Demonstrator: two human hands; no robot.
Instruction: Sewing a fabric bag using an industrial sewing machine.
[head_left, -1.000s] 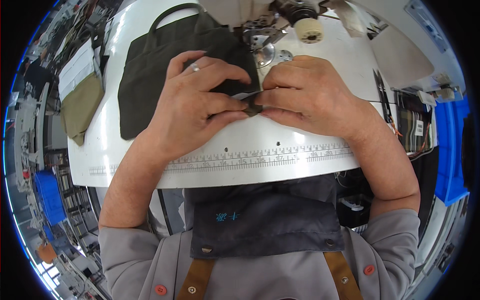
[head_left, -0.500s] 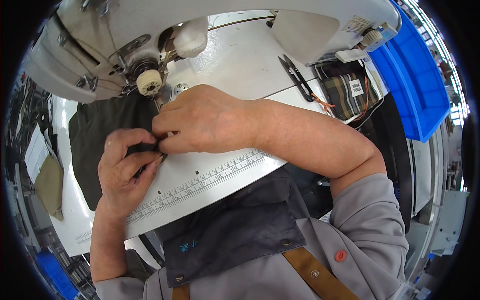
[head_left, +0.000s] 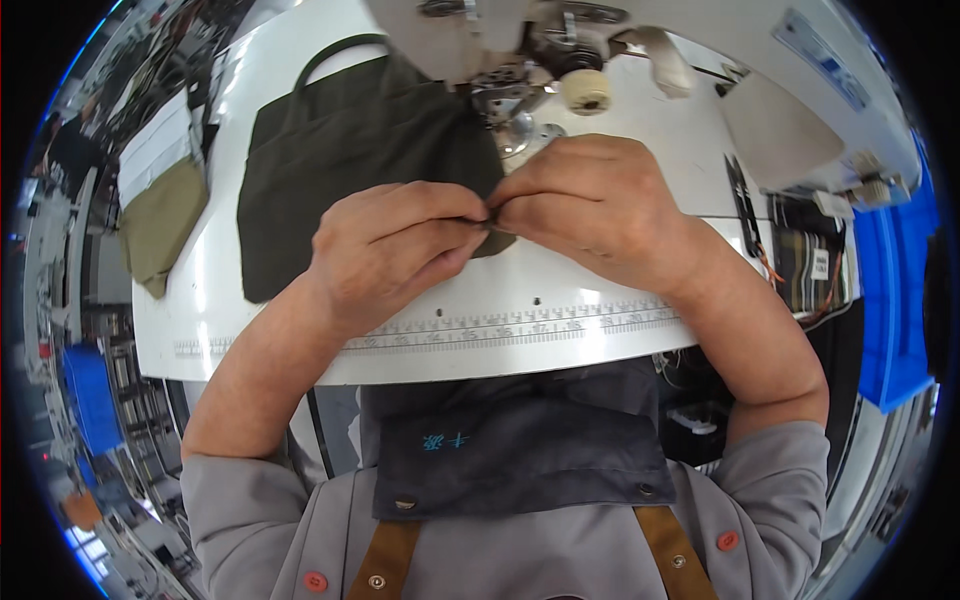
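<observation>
A dark green cloth bag [head_left: 335, 160] with a looped handle lies flat on the white sewing table, left of the machine's needle area. At its right edge my left hand [head_left: 390, 245] is closed, thumb and fingertips pinching the cloth. My right hand [head_left: 595, 200] pinches the same edge, its fingertips touching or nearly touching the left ones. The small piece of cloth between them is mostly hidden by the fingers. Just beyond the hands are the presser foot area [head_left: 515, 130] and a cream round knob [head_left: 585, 92] of the sewing machine [head_left: 820, 75].
A ruler scale [head_left: 480, 335] runs along the table's near edge. Black-handled thread snips [head_left: 743, 205] lie to the right, beside folded plaid cloth [head_left: 800, 265] with a white label. Farther right stands a blue bin [head_left: 890, 300]. Olive and white cloth [head_left: 165, 220] hangs at the left.
The view has turned, so the machine and table sit farther right and the bag's handle shows. My hands still pinch the edge; my left hand now shows its back, with the fingers more closed.
</observation>
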